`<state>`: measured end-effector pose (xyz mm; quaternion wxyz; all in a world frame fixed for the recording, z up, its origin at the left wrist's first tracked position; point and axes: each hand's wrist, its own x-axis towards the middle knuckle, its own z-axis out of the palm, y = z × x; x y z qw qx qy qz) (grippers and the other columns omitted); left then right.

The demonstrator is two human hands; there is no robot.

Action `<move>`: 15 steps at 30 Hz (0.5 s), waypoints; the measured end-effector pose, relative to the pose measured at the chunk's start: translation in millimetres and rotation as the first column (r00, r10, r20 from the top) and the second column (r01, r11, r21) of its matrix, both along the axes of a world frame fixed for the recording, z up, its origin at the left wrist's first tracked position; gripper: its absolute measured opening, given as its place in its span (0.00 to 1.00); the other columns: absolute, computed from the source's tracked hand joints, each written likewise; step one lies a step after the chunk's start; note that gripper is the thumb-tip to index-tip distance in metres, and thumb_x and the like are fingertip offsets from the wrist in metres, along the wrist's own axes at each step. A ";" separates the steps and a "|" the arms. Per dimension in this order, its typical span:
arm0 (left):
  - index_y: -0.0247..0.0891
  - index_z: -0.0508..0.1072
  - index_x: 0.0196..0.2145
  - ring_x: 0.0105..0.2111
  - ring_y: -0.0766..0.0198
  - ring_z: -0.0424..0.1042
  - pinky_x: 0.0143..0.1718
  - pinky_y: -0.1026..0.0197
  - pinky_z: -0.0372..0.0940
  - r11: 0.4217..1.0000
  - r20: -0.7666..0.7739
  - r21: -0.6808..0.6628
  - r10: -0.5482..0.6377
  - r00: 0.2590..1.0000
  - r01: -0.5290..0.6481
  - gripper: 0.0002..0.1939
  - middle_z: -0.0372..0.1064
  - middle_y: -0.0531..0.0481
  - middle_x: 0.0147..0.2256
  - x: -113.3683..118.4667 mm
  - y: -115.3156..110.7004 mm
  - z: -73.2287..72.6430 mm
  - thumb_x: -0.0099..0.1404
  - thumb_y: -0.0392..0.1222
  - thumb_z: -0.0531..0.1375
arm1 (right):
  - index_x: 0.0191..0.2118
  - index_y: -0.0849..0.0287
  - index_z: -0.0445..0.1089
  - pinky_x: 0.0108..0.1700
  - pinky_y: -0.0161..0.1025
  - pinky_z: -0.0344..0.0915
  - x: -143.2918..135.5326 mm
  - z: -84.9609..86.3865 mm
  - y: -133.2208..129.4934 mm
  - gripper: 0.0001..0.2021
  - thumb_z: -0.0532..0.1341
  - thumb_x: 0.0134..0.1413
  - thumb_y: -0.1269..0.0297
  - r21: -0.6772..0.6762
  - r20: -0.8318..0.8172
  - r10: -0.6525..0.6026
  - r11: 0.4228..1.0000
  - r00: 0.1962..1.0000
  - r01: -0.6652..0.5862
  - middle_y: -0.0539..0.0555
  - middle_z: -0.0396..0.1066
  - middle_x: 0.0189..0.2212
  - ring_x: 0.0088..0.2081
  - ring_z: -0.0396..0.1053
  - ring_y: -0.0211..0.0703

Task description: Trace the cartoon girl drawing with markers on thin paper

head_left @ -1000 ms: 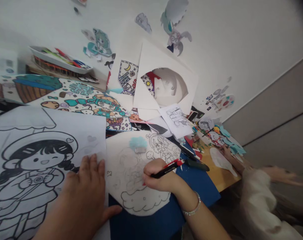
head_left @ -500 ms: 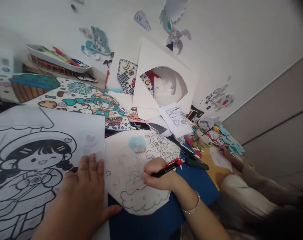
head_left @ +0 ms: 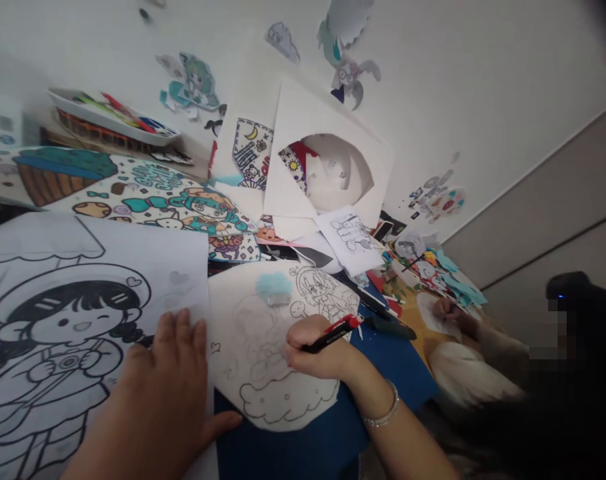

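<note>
My right hand (head_left: pixel 313 350) grips a black-and-red pen (head_left: pixel 333 335), its writing end hidden behind my fingers. That hand rests on a cut-out white drawing paper (head_left: pixel 233 313), which bears faint grey sketch lines, a scalloped cloud-like outline at the bottom and an inked figure at upper right. On the same paper, just beyond my hand, an eraser (head_left: pixel 279 300) lies beside a light blue patch. Flat on a large printed sheet (head_left: pixel 73 333) showing a winking girl with a camera, my left hand (head_left: pixel 170 373) has its fingers stretched out and the thumb apart.
Under the drawing is a blue mat (head_left: pixel 287 453). Coloured drawings (head_left: pixel 157 187) and a white frame with an oval hole (head_left: pixel 293 113) stand at the back. A tray of pens (head_left: pixel 113 117) sits at back left. To the right, another person's hand (head_left: pixel 447 312) is over a paper.
The view has shifted slightly, and more of the person at right shows. My right hand stays at nearly the same spot on the paper; my left hand has not visibly moved.
</note>
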<state>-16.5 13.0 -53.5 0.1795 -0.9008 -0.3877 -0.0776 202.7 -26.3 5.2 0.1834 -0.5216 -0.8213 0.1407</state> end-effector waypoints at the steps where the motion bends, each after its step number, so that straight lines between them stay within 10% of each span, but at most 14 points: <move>1: 0.11 0.60 0.54 0.54 0.26 0.61 0.41 0.38 0.63 1.000 -0.007 -0.002 0.012 1.000 -0.012 0.53 0.52 0.11 0.54 0.3 -0.5 1.3 0.49 0.68 0.53 | 0.17 0.56 0.40 0.22 0.32 0.45 0.4 -0.3 -0.1 0.19 0.55 0.42 0.75 0.000 -0.015 0.001 1.000 1.000 -0.001 0.42 0.43 0.15 0.19 0.48 0.31; 15: 0.09 0.61 0.53 0.54 0.26 0.61 0.42 0.38 0.62 0.999 0.042 0.000 0.039 0.998 -0.039 0.48 0.54 0.11 0.54 1.5 -2.2 -0.4 0.50 0.61 0.53 | 0.18 0.56 0.41 0.22 0.32 0.44 2.0 -0.5 1.1 0.17 0.54 0.43 0.74 -0.023 -0.073 -0.004 1.000 0.997 0.002 0.42 0.44 0.16 0.20 0.48 0.32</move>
